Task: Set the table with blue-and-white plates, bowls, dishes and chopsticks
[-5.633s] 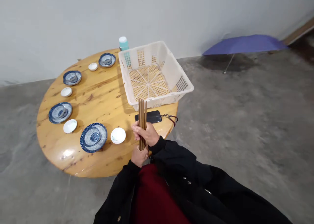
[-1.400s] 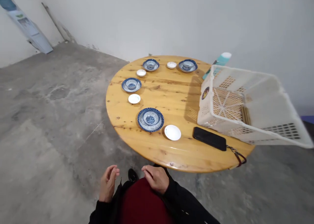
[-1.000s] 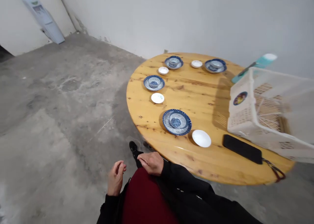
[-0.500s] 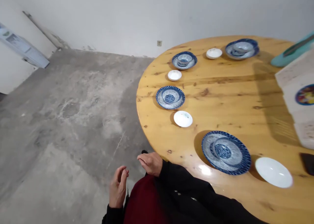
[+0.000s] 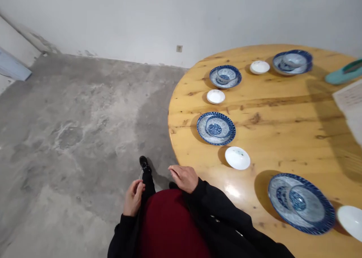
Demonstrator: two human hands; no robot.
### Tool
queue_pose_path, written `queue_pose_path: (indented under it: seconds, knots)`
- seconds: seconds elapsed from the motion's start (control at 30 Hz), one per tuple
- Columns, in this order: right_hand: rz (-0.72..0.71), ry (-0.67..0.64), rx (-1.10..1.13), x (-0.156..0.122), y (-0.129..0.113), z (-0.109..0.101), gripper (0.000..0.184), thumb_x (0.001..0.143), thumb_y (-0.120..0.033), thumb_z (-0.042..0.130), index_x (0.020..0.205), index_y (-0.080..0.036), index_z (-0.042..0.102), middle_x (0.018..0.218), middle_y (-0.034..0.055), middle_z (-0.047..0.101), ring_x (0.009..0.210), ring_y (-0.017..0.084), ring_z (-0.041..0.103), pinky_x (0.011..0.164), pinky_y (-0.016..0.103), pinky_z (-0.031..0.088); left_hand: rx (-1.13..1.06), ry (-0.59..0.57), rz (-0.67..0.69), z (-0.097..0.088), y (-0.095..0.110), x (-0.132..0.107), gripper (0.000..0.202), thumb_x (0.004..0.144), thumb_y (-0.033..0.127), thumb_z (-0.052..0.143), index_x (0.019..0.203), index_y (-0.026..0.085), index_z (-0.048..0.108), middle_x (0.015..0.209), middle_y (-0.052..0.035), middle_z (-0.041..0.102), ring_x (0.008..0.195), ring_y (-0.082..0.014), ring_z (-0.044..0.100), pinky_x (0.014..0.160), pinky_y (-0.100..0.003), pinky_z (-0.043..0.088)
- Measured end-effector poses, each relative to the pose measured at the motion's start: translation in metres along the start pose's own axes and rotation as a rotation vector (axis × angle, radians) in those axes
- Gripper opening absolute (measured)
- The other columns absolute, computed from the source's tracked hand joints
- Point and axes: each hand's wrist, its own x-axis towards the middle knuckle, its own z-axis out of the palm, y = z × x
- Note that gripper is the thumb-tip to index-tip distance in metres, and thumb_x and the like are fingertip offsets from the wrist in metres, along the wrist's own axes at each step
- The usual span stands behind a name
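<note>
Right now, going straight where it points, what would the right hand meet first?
The way ahead of the right hand looks free over the gray floor; the black shoe near that line is probably well below, though depth is unclear.

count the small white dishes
4: farthest dish, second dish nearer and left, third dish nearest the right hand, fourth dish cut by the picture's right edge. Others may be hidden.

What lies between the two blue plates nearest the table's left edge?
The head view shows a small white dish on the table between the farther plate and the nearer plate.
</note>
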Motion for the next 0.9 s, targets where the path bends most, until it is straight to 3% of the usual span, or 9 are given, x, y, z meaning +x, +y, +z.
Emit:
queue_pose_path:
  seconds: [0.3, 0.4, 0.53, 0.77, 0.9]
  knots:
    - [0.15, 0.125, -0.045, 0.14, -0.037, 0.025, 0.025, 0.1, -0.024, 0.043, 0.106, -0.021, 0.067, 0.093, 0.0049, 0.078, 0.08, 0.017, 0.073, 0.07, 0.024, 0.048, 0.122, -0.165, 0.207, -0.076, 0.092, 0.199, 0.053, 0.074, 0.064, 0.056, 0.097, 0.017, 0.065, 0.09, -0.0113, 0.075, 0.084, -0.0254, 0.072, 0.083, -0.038, 0.056]
    - [0.196, 0.199, -0.08, 0.182, -0.043, 0.025, 0.025, 0.1, -0.026, 0.043, 0.106, -0.02, 0.067, 0.095, 0.0052, 0.078, 0.083, 0.017, 0.074, 0.071, 0.025, 0.048, 0.177, -0.199, 0.3, -0.087, 0.126, 0.255, 0.048, 0.077, 0.061, 0.054, 0.095, 0.018, 0.065, 0.089, -0.0108, 0.076, 0.084, -0.0258, 0.073, 0.084, -0.039, 0.056]
    - [0.306, 0.277, -0.11, 0.22, -0.04, 0.021, 0.025, 0.1, -0.026, 0.044, 0.107, -0.021, 0.067, 0.096, 0.0048, 0.078, 0.082, 0.016, 0.073, 0.07, 0.024, 0.047, 0.253, -0.382, 0.419, -0.069, 0.167, 0.311, 0.045, 0.081, 0.058, 0.05, 0.097, 0.019, 0.066, 0.088, -0.0097, 0.076, 0.083, -0.0253, 0.073, 0.082, -0.038, 0.056]
    - [0.486, 0.325, -0.142, 0.298, -0.001, 0.004, 0.021, 0.098, -0.026, 0.048, 0.101, -0.022, 0.068, 0.097, 0.0027, 0.078, 0.081, 0.017, 0.073, 0.065, 0.025, 0.043, 0.356, -0.733, 0.479, 0.0, 0.226, 0.387, 0.049, 0.082, 0.062, 0.05, 0.101, 0.019, 0.065, 0.09, -0.0101, 0.075, 0.086, -0.0266, 0.073, 0.083, -0.04, 0.056]
    - [0.525, 0.348, -0.105, 0.358, 0.043, -0.018, 0.019, 0.098, -0.026, 0.05, 0.102, -0.022, 0.068, 0.095, 0.0032, 0.078, 0.078, 0.016, 0.071, 0.065, 0.025, 0.042, 0.462, -0.746, 0.477, 0.023, 0.28, 0.44, 0.057, 0.077, 0.069, 0.053, 0.1, 0.019, 0.065, 0.091, -0.0106, 0.075, 0.089, -0.0288, 0.074, 0.087, -0.043, 0.056]
